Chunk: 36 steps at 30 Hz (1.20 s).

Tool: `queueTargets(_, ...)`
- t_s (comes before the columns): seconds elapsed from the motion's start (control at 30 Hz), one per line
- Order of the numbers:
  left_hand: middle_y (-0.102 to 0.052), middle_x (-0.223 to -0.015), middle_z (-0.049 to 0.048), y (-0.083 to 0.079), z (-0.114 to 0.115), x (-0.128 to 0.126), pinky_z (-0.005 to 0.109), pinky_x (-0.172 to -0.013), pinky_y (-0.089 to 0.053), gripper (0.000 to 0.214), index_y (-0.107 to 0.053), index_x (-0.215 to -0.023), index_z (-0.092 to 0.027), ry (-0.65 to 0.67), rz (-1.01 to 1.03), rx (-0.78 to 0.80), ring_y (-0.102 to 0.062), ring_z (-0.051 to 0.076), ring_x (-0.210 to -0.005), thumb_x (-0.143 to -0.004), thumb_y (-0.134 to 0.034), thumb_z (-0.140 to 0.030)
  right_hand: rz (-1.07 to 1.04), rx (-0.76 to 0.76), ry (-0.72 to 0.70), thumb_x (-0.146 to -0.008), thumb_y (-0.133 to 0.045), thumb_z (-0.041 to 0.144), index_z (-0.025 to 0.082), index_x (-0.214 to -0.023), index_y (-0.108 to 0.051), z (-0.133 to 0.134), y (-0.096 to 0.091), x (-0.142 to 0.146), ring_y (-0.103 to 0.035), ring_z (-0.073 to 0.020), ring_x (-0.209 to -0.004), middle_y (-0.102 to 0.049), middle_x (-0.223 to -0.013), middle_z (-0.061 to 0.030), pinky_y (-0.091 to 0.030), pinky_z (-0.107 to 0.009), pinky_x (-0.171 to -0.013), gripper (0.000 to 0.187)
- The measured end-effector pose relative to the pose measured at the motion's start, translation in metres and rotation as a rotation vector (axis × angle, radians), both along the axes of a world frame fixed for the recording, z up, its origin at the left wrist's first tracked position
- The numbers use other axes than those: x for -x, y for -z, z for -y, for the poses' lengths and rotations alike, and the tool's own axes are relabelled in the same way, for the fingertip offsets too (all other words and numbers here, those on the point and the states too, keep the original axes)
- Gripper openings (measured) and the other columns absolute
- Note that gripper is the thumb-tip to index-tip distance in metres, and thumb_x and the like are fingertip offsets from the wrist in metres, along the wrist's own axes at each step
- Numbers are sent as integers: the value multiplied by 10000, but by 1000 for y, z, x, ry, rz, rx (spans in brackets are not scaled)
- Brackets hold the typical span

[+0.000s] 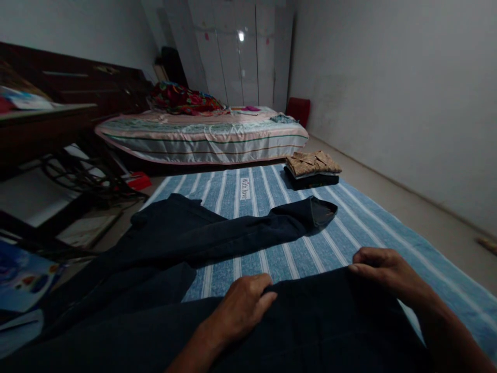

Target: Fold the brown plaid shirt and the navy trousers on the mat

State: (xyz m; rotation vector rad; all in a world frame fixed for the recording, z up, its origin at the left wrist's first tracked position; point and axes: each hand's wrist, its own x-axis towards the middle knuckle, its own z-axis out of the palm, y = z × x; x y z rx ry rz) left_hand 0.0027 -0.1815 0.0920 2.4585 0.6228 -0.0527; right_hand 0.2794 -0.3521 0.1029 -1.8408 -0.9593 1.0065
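A dark navy garment [217, 235] lies spread over a blue and white striped sheet [361, 228], with one sleeve or leg stretched toward the upper right. My left hand [244, 305] is curled on the near edge of the dark cloth, fingers closed over a fold. My right hand [384, 272] pinches the same edge further right, fingers pressed together on the fabric. Both hands hold the cloth close to me.
A stack of folded clothes [312, 168], tan on top of dark, sits at the far end of the sheet. Beyond lies a mattress [202, 137] with colourful bedding, then white wardrobes [236, 57]. A dark desk [46, 129] and cables stand at the left.
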Motion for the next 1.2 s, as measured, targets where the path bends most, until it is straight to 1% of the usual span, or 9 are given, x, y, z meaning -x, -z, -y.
queueTargets(0.1, -610, -704, -7, 1, -3, 2, 237, -649, -399, 222, -541, -752, -194, -29, 46, 1, -605, 144, -716, -916, -431, -293, -59, -40, 41, -671, -729, 580, 181, -877, -634, 0, 6, -6, -534, -150, -609, -576, -701, -7, -412, -235, -526, 459)
queueTargets(0.2, -594, -674, -5, 6, -4, 5, 241, -627, -386, 260, -521, -724, -191, -32, 16, -65, -599, 145, -679, -929, -394, -287, -80, -81, 87, -655, -751, 571, 181, -1169, -569, 3, 16, -15, -591, -223, -824, -613, -885, -53, -477, -317, -703, 670)
queueTargets(0.3, -597, -672, 3, 8, -4, 6, 254, -624, -386, 275, -510, -726, -192, -24, -48, -127, -603, 156, -664, -938, -363, -286, -112, -88, 111, -703, -721, 566, 153, -1251, -515, 5, 30, -20, -569, -190, -751, -564, -754, -5, -457, -314, -708, 716)
queueTargets(0.4, -620, -704, 18, 5, -4, 7, 268, -658, -405, 283, -513, -736, -195, 0, -131, -161, -617, 172, -693, -944, -345, -289, -208, -60, 133, -721, -712, 543, 149, -1213, -542, 1, 45, -17, -545, -158, -658, -495, -634, 42, -433, -275, -637, 652)
queueTargets(0.53, -633, -717, 28, 0, -3, 6, 272, -680, -422, 286, -527, -754, -201, 15, -216, -183, -622, 182, -715, -946, -332, -286, -376, -6, 121, -717, -699, 547, 172, -1174, -565, -9, 61, -13, -616, -204, -734, -626, -772, -20, -471, -301, -649, 607)
queueTargets(0.87, -626, -764, 11, -17, -8, 9, 274, -702, -394, 338, -524, -773, -205, 3, -203, -95, -604, 169, -748, -961, -282, -345, -405, 112, 122, -699, -731, 512, 155, -1141, -562, -35, 63, -19, -643, -213, -864, -675, -953, -88, -484, -286, -734, 592)
queueTargets(0.93, -619, -752, 9, -21, -12, 9, 270, -682, -384, 328, -526, -768, -207, 24, -233, -82, -601, 169, -744, -956, -301, -353, -414, 88, 97, -683, -740, 506, 154, -1060, -591, -39, 68, -19, -638, -191, -798, -678, -895, -69, -474, -271, -696, 537)
queueTargets(1.07, -622, -783, 6, -37, -26, -2, 258, -647, -371, 250, -552, -794, -211, 89, -245, -92, -597, 167, -751, -927, -385, -343, -384, 81, -36, -657, -726, 521, 153, -684, -552, -46, 73, -18, -510, -111, -526, -581, -604, 0, -363, -223, -497, 409)
queueTargets(1.2, -615, -794, 8, -53, -50, -45, 259, -663, -387, 196, -567, -838, -197, 127, -86, -212, -584, 159, -740, -906, -421, -309, -367, 71, -21, -581, -745, 541, 168, -608, -482, -51, 74, -17, -390, -72, -454, -477, -515, 44, -282, -210, -454, 458)
